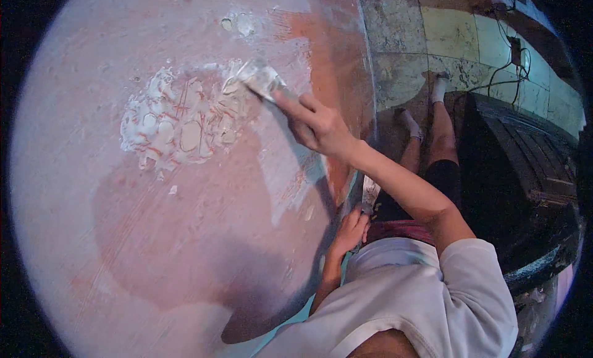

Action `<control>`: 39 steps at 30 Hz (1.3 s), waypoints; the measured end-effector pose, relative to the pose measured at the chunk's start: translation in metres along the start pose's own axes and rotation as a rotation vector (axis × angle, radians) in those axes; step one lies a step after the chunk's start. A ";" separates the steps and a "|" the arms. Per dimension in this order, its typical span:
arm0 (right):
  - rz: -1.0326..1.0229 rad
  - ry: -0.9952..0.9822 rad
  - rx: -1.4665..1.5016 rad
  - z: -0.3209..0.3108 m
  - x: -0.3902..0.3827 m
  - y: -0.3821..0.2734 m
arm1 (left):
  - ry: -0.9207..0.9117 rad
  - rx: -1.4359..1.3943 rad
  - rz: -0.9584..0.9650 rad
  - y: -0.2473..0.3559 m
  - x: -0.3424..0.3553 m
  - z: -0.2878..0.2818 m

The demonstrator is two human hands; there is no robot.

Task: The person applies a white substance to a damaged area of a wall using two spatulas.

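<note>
My right hand (321,126) grips a wide putty knife (262,77), its metal blade lying against the pinkish panel (173,234). Under and beside the blade spreads a rough patch of whitish filler paste (185,123), lumpy and smeared. Lower down, close to my waist and the panel's edge, my left hand (352,231) is closed around the dark handle of a second putty knife (370,190). That knife's blade points up and carries smears of paste; part of its handle is hidden by my fingers.
A reddish-brown strip (333,68) runs along the panel's right side. Two small paste dabs (238,23) sit above the patch. Beyond the edge lies a stained tiled floor (401,74), with dark cables (516,71) at far right and a black ribbed object (525,148) near my legs.
</note>
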State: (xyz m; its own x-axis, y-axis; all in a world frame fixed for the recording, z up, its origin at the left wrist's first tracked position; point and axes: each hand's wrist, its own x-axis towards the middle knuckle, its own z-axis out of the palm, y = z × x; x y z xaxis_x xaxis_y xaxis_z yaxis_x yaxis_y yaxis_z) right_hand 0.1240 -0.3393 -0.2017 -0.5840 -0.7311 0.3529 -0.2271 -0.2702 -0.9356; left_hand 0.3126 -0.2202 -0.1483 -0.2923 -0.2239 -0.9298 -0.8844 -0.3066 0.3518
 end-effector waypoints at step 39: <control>0.038 -0.003 0.066 -0.013 0.003 -0.017 | 0.006 0.012 -0.002 -0.001 0.010 0.005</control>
State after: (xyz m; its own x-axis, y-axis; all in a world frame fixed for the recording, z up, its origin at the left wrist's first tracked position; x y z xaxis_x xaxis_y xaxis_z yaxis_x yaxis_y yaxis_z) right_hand 0.1162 -0.3293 -0.1844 -0.5887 -0.7437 0.3167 -0.1523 -0.2828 -0.9470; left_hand 0.3086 -0.2181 -0.1580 -0.2882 -0.2292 -0.9297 -0.8893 -0.2959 0.3486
